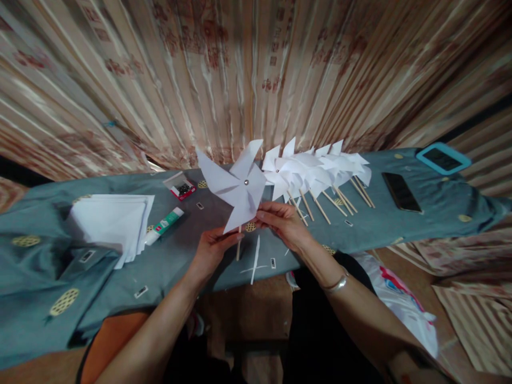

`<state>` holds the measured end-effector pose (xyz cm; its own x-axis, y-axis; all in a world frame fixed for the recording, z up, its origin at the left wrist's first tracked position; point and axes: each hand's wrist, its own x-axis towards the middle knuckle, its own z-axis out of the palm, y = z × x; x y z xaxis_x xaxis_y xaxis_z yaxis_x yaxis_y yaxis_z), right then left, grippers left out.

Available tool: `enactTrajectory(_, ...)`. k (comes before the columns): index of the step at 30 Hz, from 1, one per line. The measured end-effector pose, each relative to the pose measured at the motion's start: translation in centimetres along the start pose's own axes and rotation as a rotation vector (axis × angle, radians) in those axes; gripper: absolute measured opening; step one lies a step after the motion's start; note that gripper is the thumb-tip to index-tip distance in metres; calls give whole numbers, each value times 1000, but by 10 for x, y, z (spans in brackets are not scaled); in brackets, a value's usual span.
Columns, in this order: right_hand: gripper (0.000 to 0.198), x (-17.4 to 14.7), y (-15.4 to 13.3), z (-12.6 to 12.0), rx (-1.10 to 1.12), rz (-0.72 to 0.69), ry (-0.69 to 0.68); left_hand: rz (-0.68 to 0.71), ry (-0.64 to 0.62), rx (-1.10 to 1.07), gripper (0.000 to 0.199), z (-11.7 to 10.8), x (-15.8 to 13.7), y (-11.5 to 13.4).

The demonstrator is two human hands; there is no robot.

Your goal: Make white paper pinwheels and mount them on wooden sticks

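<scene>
A white paper pinwheel (245,198) with a round metal pin at its centre is held up over the table, its blades facing me. My left hand (214,248) pinches its wooden stick (239,246) just below the blades. With thumb and fingertips, my right hand (283,221) grips the edge of the lower right blade. Behind my right hand, several more pinwheels (316,169) lie overlapping in a row, their sticks pointing toward me.
On the left lie a stack of white paper (108,218), a glue stick (166,224) and a small box of pins (182,188). A phone (401,192) and a blue-framed tablet (444,158) rest on the right of the cloth-covered table (176,266). Paper strips (256,258) lie near the front edge.
</scene>
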<state>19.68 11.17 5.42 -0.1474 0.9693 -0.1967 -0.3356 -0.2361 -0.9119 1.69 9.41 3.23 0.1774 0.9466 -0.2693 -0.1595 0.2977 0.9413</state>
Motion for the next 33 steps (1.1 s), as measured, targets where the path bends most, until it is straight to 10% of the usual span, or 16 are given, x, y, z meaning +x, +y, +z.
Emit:
enactTrajectory(7,34,-7,13,8,-391,-12,-260,-24,-17,-23,25,-2,-1,1)
enactTrajectory(13,29,-14,25,11,-779,-151,-147,-57,83,-176,30,-4,3,0)
enactTrajectory(33,25,-19,45,25,-793,-133,-69,-120,93,-365,38,-2,1,7)
